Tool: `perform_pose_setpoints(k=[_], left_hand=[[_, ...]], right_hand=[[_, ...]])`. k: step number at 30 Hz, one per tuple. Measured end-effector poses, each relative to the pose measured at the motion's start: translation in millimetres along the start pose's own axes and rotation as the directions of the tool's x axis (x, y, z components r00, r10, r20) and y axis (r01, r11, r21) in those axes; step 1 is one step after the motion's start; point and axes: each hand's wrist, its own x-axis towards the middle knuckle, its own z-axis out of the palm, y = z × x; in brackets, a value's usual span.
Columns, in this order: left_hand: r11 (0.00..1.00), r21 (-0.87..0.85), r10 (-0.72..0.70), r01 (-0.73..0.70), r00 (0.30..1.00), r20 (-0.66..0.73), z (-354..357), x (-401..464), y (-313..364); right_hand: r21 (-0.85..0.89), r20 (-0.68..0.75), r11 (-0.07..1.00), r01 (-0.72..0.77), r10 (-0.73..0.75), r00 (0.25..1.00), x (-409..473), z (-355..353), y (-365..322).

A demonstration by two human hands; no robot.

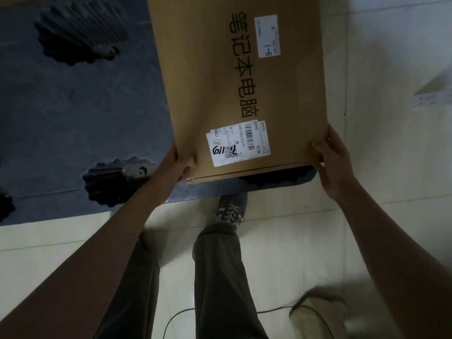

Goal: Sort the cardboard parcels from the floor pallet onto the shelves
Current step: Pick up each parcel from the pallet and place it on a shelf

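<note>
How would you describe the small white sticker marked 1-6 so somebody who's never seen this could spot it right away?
Find the big flat cardboard parcel gripped by the left hand and right hand. Along its far end, right of the black printed characters, sits the 1-6 sticker. Unlike the nearer shipping label, it shows no barcode or handwriting.

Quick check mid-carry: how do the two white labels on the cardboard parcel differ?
On the cardboard parcel, the near label sits by the edge held by the left hand and right hand; the far label sits toward the far end. The near label carries a barcode, a square code and black handwriting; the far label shows only "1-6" readably. The near label is larger. Both are white, rectangular and stuck flat on the top face.
</note>
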Motion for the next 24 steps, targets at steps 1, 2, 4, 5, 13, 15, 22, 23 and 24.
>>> perform_pose_setpoints(k=[1, 2, 4, 5, 13, 15, 22, 23, 24], left_hand=[[0.999, 0.043, -0.013, 0.014, 1.0, -0.022, 1, 3, 0], [0.997, 0.071, -0.02, 0.022, 0.999, -0.034, 2, 4, -1], [0.996, 0.09, -0.017, 0.021, 0.999, -0.037, 4, 4, -1], [0.996, 0.089, -0.011, 0.015, 0.999, -0.041, 5, 3, 0], [0.989, 0.122, -0.085, 0.087, 0.996, -0.025, 22, -26, -24], [0.979, 0.174, -0.103, 0.103, 0.995, -0.008, 30, -36, -37], [0.976, 0.208, -0.077, 0.07, 0.997, 0.029, 50, -37, -48], [0.977, 0.204, -0.071, 0.061, 0.997, 0.042, 51, -37, -45], [0.978, 0.202, -0.061, 0.05, 0.997, 0.048, 50, -37, -42]], right_hand=[[-0.019, -0.024, 1.0, -0.002, 0.002, 1.0, 2, 4, 2], [-0.028, -0.058, 1.0, -0.009, 0.008, 0.998, 4, 8, 4], [-0.027, -0.114, 0.999, -0.026, 0.023, 0.993, 7, 13, 7], [-0.021, -0.133, 0.999, -0.035, 0.032, 0.991, 7, 15, 7], [-0.027, -0.263, 0.992, -0.125, 0.114, 0.958, -28, 2, 33], [-0.006, -0.295, 0.987, -0.159, 0.151, 0.944, -44, -5, 45], [-0.015, -0.377, 0.987, -0.16, 0.143, 0.915, -46, -11, 43], [-0.03, -0.39, 0.987, -0.157, 0.133, 0.911, -43, -9, 39], [-0.049, -0.403, 0.986, -0.16, 0.128, 0.906, -41, -7, 36]])
